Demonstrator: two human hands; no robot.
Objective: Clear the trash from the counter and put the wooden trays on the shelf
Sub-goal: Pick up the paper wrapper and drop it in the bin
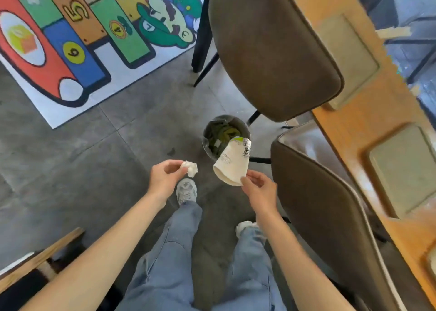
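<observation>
My left hand pinches a crumpled white tissue above the grey floor. My right hand grips a white paper cup by its rim, tipped bottom-up toward a small round trash bin lined with a dark green bag. The cup overlaps the bin's near right edge. The tissue hangs to the left of the bin. On the wooden counter at right lie flat rectangular trays, partly hidden by chair backs.
Two brown upholstered chairs stand between me and the counter. A colourful numbered play mat covers the floor at upper left. A wooden frame edge sits at lower left. My legs and shoes are below.
</observation>
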